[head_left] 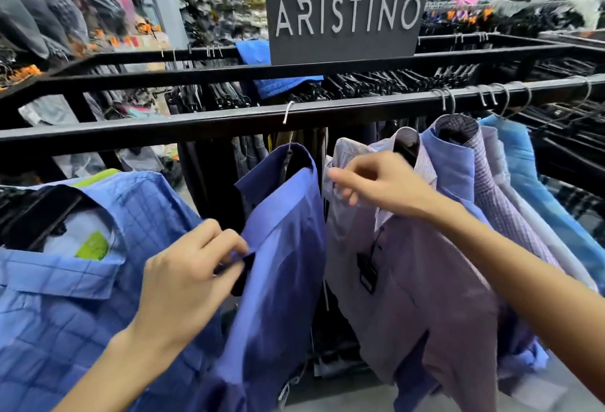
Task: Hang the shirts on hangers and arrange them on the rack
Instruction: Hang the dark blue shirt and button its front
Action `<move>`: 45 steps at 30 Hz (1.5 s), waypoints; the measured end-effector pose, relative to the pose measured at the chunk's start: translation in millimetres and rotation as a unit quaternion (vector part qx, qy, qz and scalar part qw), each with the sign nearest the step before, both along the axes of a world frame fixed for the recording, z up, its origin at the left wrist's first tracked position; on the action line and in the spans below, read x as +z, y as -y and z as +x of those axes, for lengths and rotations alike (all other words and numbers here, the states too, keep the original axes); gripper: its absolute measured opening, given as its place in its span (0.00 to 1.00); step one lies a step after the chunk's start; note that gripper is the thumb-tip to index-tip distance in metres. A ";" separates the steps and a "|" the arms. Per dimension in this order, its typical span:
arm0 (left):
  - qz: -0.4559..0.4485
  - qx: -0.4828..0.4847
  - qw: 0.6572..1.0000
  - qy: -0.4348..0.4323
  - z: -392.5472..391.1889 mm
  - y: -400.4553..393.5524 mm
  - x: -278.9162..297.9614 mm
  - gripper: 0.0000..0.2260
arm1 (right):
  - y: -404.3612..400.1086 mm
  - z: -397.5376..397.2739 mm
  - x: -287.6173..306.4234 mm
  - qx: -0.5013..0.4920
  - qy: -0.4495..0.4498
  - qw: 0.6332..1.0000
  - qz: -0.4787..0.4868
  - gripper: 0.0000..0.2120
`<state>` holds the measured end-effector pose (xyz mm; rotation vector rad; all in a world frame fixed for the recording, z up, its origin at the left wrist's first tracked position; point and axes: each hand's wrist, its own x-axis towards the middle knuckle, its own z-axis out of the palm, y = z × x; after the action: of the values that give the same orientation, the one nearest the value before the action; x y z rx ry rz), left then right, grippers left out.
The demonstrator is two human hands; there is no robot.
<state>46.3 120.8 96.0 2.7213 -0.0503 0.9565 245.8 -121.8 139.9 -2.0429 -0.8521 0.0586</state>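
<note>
My left hand [190, 277] pinches front edge of blue shirt [281, 264], hung frame center on rack [196, 123]. Right hand [383, 182] grips collar of pale lilac shirt [409, 280] right of it.

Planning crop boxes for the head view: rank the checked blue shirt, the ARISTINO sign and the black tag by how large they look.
1. checked blue shirt, though nearness to the camera inflates it
2. ARISTINO sign
3. black tag, smallest
</note>
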 end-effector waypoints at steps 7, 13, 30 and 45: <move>-0.146 -0.175 0.954 -0.195 16.9 10.3 -8.9 0.13 | -37.5 -35.9 -11.8 0.069 -0.205 0.975 0.047 0.24; -0.241 -0.172 0.894 -0.336 22.5 -2.5 -13.0 0.02 | -34.4 -30.4 -5.2 0.086 -0.216 0.971 0.054 0.14; -0.379 -0.153 0.892 -0.193 69.3 -0.1 -22.1 0.14 | -57.3 -14.2 -2.9 0.009 -0.158 0.972 0.171 0.11; -0.354 -0.160 0.911 -0.137 61.9 23.3 -6.0 0.11 | -54.8 9.0 8.4 0.029 -0.299 0.946 0.120 0.12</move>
<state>108.3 97.4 90.0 2.0513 -0.0759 0.3781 254.7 -67.0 148.3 -1.6305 -0.5018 0.5535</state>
